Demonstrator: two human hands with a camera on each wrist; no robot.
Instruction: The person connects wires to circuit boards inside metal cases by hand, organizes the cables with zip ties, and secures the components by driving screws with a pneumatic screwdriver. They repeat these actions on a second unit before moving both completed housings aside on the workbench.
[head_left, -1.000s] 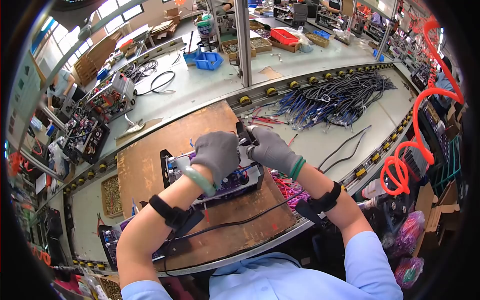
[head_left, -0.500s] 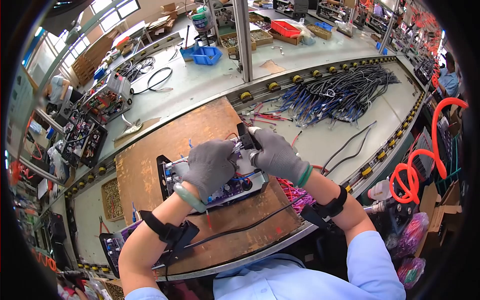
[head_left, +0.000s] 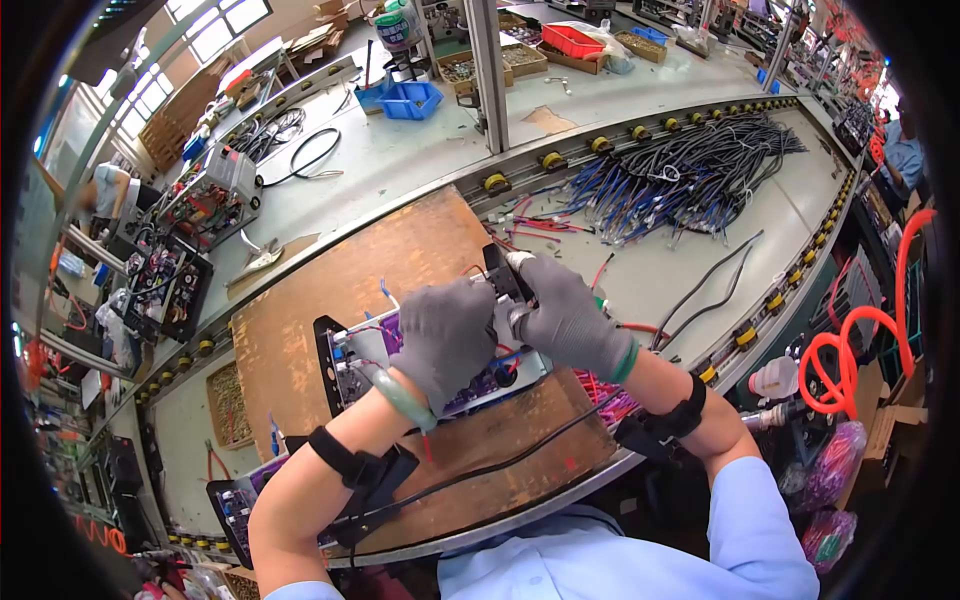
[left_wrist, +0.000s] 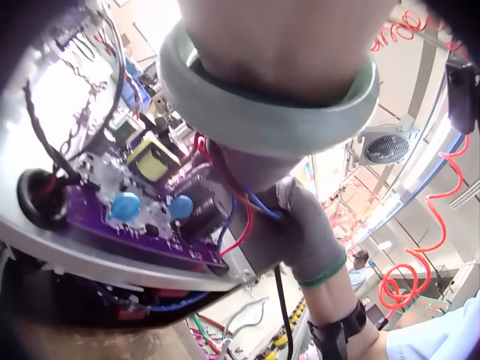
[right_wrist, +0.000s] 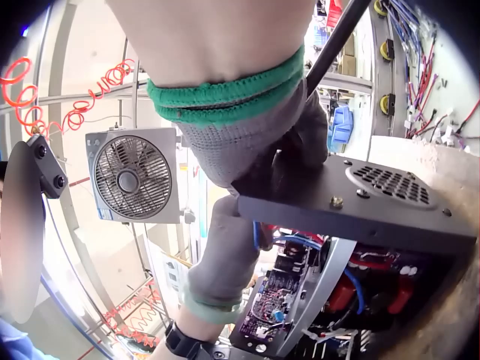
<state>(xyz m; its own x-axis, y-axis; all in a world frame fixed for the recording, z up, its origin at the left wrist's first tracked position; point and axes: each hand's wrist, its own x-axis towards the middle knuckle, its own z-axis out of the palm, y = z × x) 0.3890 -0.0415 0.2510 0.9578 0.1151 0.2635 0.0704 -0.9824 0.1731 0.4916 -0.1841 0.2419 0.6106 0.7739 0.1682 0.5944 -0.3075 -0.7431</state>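
Observation:
A metal chassis with a purple circuit board [left_wrist: 142,232] lies on a worn wooden board [head_left: 400,250]. At its right end stands a black end panel [right_wrist: 322,195] with a round vent grille. My right hand [head_left: 572,315], in a grey glove, grips this panel with fingers curled over its edge. Just inside the panel, my gloved left hand [head_left: 447,335] has its fingers curled at red and blue wires [left_wrist: 247,202] rising from the board. Its fingertips are hidden behind the panel and the other hand. A black cable [right_wrist: 337,45] passes beside my right hand.
Another purple board unit [head_left: 235,515] sits by my left forearm. A heap of black and blue cables [head_left: 690,175] lies at the back right. Rollers [head_left: 555,160] line the table edge. A small parts tray [head_left: 230,405] is at left, and a red coiled hose [head_left: 850,350] hangs at right.
The head view has shifted slightly. My left hand has turned and come closer to the end panel, while my right hand stays on the panel.

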